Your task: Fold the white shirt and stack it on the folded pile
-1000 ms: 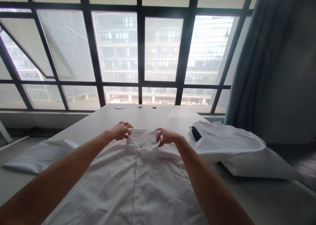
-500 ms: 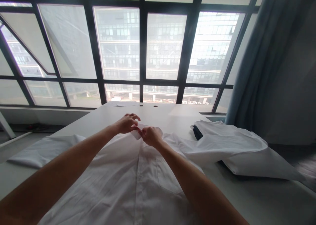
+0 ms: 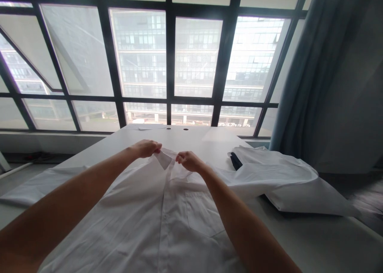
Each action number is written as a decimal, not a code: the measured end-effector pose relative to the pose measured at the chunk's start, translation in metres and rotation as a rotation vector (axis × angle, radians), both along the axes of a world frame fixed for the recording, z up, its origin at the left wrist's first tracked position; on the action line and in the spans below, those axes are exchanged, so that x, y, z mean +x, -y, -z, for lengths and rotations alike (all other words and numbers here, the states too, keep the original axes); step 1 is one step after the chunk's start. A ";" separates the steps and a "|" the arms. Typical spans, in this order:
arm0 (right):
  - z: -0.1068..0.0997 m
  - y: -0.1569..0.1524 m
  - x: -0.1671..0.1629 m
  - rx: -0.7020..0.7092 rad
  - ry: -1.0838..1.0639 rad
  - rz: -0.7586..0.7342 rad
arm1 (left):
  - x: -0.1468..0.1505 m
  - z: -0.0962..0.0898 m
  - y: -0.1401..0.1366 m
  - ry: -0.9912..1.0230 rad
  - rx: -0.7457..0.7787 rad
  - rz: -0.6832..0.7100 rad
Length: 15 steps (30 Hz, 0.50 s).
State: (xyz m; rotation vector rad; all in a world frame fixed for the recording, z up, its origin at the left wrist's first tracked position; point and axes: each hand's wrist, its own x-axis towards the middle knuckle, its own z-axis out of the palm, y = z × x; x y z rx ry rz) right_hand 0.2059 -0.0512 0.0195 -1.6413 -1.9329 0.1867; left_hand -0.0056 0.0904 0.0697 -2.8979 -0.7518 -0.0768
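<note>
A white button-up shirt lies front up, its collar end away from me and its chest pocket on the right. At the collar, my left hand pinches the left side, with the pointed collar tip hanging beside the fingers. My right hand is closed on the collar's right side, a short gap from the left hand. The button placket runs down between my forearms. One sleeve spreads out to the left, and the other stretches right, toward a pile of cloth.
The white table reaches to the large gridded window. At the right lies a heap of white fabric with a dark piece showing at its edge. A grey-blue curtain hangs behind it. Two round holes mark the table's far end.
My hands have moved apart along the collar, the left one going left and the right one slightly right. The left fingers, spread before, are now closed on the collar.
</note>
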 end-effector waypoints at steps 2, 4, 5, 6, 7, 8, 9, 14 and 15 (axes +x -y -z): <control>0.002 0.001 0.024 0.037 -0.044 -0.013 | -0.004 0.005 -0.003 0.016 -0.029 -0.059; 0.009 0.002 0.045 0.006 -0.042 -0.003 | -0.008 0.012 -0.006 0.084 -0.065 -0.119; 0.014 0.002 0.052 -0.039 -0.049 0.016 | -0.011 0.018 -0.006 0.139 -0.094 -0.149; 0.020 0.002 0.057 -0.100 -0.062 0.047 | -0.013 0.024 -0.006 0.198 -0.129 -0.177; 0.025 0.002 0.061 -0.164 -0.078 0.087 | -0.016 0.031 -0.005 0.248 -0.165 -0.203; 0.031 0.001 0.064 -0.221 -0.085 0.127 | -0.020 0.039 -0.004 0.280 -0.196 -0.229; 0.037 0.000 0.066 -0.268 -0.076 0.158 | -0.024 0.047 -0.003 0.292 -0.221 -0.255; 0.059 -0.007 0.074 -0.288 0.057 0.182 | -0.055 0.087 0.006 0.197 -0.268 -0.286; 0.063 -0.007 0.074 -0.252 0.065 0.170 | -0.061 0.094 0.008 0.170 -0.271 -0.251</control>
